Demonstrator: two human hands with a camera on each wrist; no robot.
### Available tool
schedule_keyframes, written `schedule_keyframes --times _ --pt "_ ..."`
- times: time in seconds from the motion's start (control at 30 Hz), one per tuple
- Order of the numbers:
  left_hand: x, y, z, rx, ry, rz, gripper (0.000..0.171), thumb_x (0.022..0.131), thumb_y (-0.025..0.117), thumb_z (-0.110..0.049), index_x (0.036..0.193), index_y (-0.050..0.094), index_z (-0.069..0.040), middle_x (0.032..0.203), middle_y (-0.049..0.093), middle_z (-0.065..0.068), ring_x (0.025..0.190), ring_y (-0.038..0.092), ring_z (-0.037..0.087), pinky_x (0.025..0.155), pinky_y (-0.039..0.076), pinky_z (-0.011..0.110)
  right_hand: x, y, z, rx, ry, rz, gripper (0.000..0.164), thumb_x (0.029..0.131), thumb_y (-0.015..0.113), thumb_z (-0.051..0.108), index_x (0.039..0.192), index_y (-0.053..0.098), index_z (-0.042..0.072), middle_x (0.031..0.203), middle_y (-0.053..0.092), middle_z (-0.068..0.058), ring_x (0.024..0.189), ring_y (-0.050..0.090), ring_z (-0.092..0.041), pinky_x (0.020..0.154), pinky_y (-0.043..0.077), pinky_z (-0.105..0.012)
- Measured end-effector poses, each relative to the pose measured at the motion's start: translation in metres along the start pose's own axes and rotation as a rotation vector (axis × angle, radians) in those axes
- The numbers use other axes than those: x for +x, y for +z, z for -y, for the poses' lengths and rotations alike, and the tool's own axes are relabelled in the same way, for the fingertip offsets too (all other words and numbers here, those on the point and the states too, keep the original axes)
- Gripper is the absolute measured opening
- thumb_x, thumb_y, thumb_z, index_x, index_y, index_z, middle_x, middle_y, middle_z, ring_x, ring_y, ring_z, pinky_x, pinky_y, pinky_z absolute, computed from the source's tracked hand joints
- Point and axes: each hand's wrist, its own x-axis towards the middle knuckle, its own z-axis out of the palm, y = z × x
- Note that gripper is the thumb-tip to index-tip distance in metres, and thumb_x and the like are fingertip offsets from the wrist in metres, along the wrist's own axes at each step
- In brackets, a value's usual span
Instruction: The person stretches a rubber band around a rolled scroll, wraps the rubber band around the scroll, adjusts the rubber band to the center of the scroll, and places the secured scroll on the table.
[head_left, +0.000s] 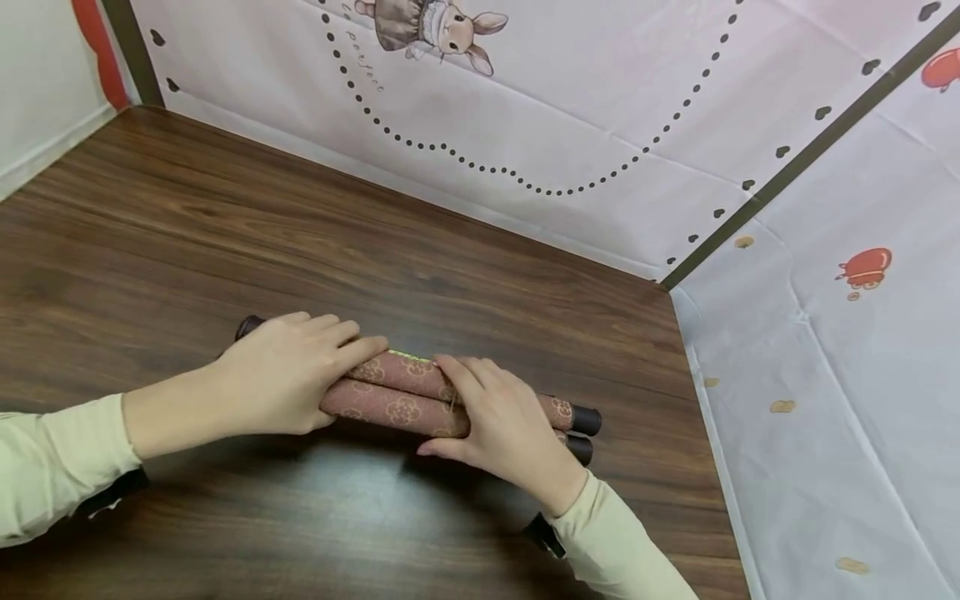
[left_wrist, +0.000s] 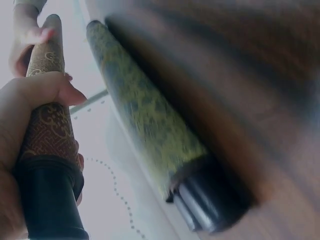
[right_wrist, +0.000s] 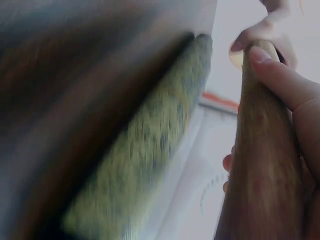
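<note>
Two reddish-brown rolls with gold flower patterns lie side by side in the head view, a near roll (head_left: 397,408) and a far roll (head_left: 408,375). Both have dark knobs at their right ends. My left hand (head_left: 288,375) grips the left part, thumb on the near side and fingers over the top. Further right, my right hand (head_left: 506,417) grips in the same way. The left wrist view shows the thumb across a patterned roll (left_wrist: 47,130) with a black end. Below it, a yellow-green mottled roll (left_wrist: 150,110) with a black end lies close to the table.
A dark wood-grain table (head_left: 187,233) spreads beneath the hands. White printed curtains stand along its back and right sides, the back one with a rabbit picture (head_left: 442,29). A dark strip (head_left: 810,150) runs up the corner where they meet.
</note>
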Motion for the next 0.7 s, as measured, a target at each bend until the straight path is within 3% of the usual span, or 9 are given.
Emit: schedule_keyframes --times 0.13,0.27,0.5,0.6,0.7 --pt "0.003 -0.007 0.023 -0.017 -0.059 0.022 0.083 0.052 0.088 -0.038 0.127 0.061 -0.013 0.098 0.067 0.004 0.086 0.066 0.024 0.069 0.056 0.043 -0.013 -0.008 -0.036 0.025 0.031 -0.028 0.092 0.074 0.079 0.055 0.148 0.043 0.016 0.132 0.061 -0.005 0.118 0.06 -0.022 0.103 0.049 -0.04" --pt "0.008 -0.005 0.043 -0.029 -0.083 0.014 0.083 0.053 0.087 -0.039 0.128 0.06 -0.017 0.097 0.066 0.001 0.085 0.066 0.023 0.068 0.056 0.044 -0.026 -0.012 -0.069 0.06 0.075 -0.059 0.085 0.075 0.081 0.049 0.147 0.047 0.02 0.129 0.062 -0.005 0.118 0.06 -0.024 0.106 0.045 -0.044" --pt "0.019 0.005 0.06 -0.025 -0.053 0.03 0.086 0.056 0.087 -0.053 0.13 0.06 -0.019 0.098 0.067 0.001 0.08 0.067 0.022 0.059 0.054 0.042 -0.03 -0.005 -0.088 0.111 0.131 -0.022 0.078 0.082 0.075 0.048 0.149 0.044 0.025 0.13 0.061 -0.006 0.119 0.059 -0.025 0.104 0.047 -0.049" --pt "0.025 0.012 0.069 -0.048 -0.073 0.083 0.091 0.058 0.083 -0.064 0.134 0.058 -0.02 0.107 0.069 0.003 0.084 0.068 0.023 0.061 0.055 0.044 -0.024 0.002 -0.096 0.138 0.156 0.01 0.076 0.084 0.072 0.049 0.15 0.042 0.027 0.132 0.059 -0.004 0.12 0.058 -0.024 0.1 0.05 -0.049" --pt "0.032 0.022 0.076 -0.082 -0.11 0.178 0.1 0.06 0.074 -0.077 0.139 0.054 -0.019 0.122 0.067 0.01 0.095 0.069 0.028 0.069 0.057 0.047 -0.019 0.012 -0.105 0.168 0.184 0.057 0.074 0.086 0.069 0.05 0.151 0.041 0.027 0.136 0.057 -0.004 0.124 0.056 -0.024 0.1 0.049 -0.049"
